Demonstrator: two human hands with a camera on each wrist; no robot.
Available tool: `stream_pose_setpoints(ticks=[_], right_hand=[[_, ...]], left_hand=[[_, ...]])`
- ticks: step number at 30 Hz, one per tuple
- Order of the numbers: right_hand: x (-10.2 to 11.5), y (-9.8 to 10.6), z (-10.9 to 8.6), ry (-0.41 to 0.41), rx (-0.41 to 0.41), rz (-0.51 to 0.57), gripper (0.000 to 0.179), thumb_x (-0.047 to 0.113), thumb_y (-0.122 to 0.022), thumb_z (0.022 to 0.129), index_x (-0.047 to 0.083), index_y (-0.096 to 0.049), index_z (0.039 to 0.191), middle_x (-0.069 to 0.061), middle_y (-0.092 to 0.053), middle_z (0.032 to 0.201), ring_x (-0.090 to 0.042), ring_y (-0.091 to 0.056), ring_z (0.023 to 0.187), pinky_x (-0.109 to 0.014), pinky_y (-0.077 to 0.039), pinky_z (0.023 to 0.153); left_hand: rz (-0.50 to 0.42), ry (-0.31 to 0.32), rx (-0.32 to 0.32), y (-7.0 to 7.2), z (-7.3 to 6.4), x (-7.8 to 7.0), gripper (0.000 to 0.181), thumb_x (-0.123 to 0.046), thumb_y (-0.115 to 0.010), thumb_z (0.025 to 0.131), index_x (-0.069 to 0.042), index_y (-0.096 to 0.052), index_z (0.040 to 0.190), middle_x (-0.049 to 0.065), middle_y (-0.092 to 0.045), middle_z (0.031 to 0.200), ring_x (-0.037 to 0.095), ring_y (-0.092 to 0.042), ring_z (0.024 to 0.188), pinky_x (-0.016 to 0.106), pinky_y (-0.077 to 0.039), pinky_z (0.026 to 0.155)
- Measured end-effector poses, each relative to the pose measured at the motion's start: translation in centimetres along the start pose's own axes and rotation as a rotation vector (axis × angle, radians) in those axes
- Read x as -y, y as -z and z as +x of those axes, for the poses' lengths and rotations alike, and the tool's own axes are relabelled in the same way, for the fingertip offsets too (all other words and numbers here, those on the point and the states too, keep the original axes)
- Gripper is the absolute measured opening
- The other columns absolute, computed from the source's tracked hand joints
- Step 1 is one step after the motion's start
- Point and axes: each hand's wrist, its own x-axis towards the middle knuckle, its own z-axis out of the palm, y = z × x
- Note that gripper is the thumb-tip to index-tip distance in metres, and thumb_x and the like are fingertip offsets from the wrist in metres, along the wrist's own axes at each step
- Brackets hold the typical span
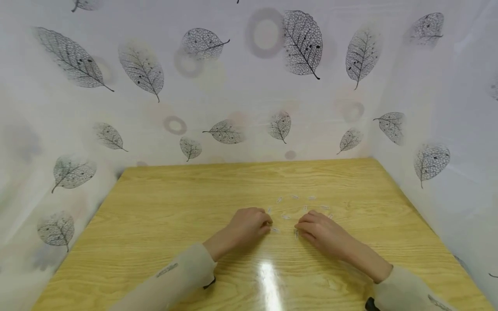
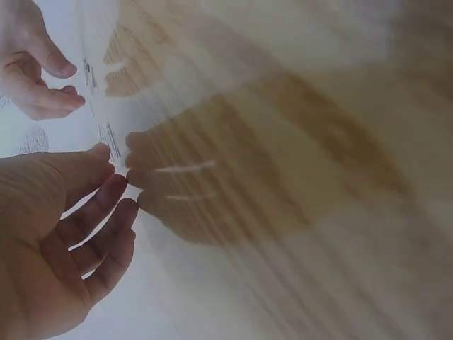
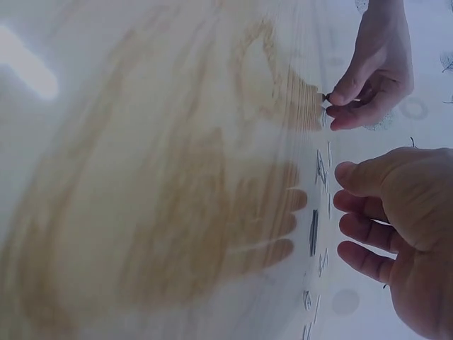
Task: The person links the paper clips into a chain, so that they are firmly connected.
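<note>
Several small pale wire paper clips lie scattered on a wooden table. My left hand is low over the tabletop, its fingers loosely bent, beside a clip. In the left wrist view, the left hand's thumb and index tips come close together, and I see no clip held there. My right hand hovers opposite it, fingertips near an upright-lying clip. From the right wrist view, the right hand's fingers look relaxed and slightly apart, next to a dark-looking clip.
A pale cloth printed with leaf skeletons hangs behind the table and along both sides. Bright glare shines on the near part of the wood. Both forearms wear light sleeves.
</note>
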Motion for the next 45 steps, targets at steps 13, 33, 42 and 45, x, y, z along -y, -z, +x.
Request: stream_pose_setpoints(ticks=[13,33,42,45], right_hand=[[0.2,-0.3,0.6,0.009,0.027,0.007,0.014,0.000,-0.078,0.089,0.004,-0.078,0.102,-0.002,-0.071,0.102,-0.017,-0.064,0.095,-0.035,-0.056,0.082],[-0.3,-1.0,0.8,0.015,0.034,0.006,0.011,0.000,-0.082,0.085,0.006,-0.080,0.095,-0.002,-0.070,0.097,-0.016,-0.063,0.089,-0.031,-0.055,0.077],[-0.2,-1.0,0.9,-0.021,0.019,0.039,0.011,0.000,-0.082,0.085,0.010,-0.077,0.086,0.001,-0.070,0.094,-0.014,-0.063,0.088,-0.031,-0.056,0.078],[-0.1,-0.9,1.0,-0.035,0.017,0.047,0.013,-0.001,-0.081,0.085,0.011,-0.076,0.084,0.001,-0.070,0.093,-0.014,-0.062,0.088,-0.031,-0.056,0.078]], left_hand=[[0.013,0.015,0.029,-0.3,1.1,-0.7,0.011,-0.028,-0.080,0.092,-0.017,-0.079,0.094,-0.006,-0.071,0.089,0.007,-0.066,0.079,0.022,-0.053,0.069],[-0.013,0.038,0.032,-0.5,1.3,-0.9,0.006,-0.021,-0.079,0.094,-0.017,-0.080,0.089,-0.007,-0.072,0.087,0.007,-0.067,0.079,0.023,-0.054,0.069],[-0.044,0.085,0.071,-0.3,1.4,-1.0,0.008,-0.021,-0.079,0.094,-0.017,-0.079,0.087,-0.007,-0.072,0.086,0.007,-0.066,0.079,0.025,-0.054,0.070],[-0.055,0.096,0.087,-0.2,1.5,-1.0,0.009,-0.021,-0.079,0.094,-0.017,-0.078,0.086,-0.007,-0.072,0.086,0.007,-0.065,0.078,0.025,-0.054,0.070]])
